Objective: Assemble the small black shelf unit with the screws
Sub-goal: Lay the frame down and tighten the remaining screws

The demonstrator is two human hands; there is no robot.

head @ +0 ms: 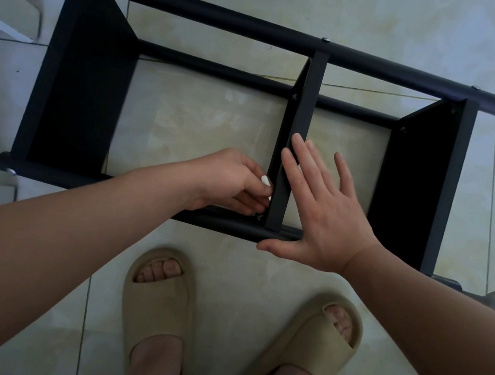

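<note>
Shelf unit [229,20] lies on its side on the tiled floor [216,127]. Left hand [231,179] pinches a small white tool [266,181] by the middle panel [298,115], near its lower screw [259,217]. Right hand [320,215], fingers flat, braces that panel. Judged stiff and light: hold by the rails [228,228].

No text, label, brand or number can be read anywhere. The black panels of the shelf unit [90,90] are plain, and the beige slippers [160,301] carry no legible mark.

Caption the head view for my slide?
Black metal shelf frame lying on pale floor tiles; right hand flat on its black middle divider, left hand curled by the near screw.
</note>
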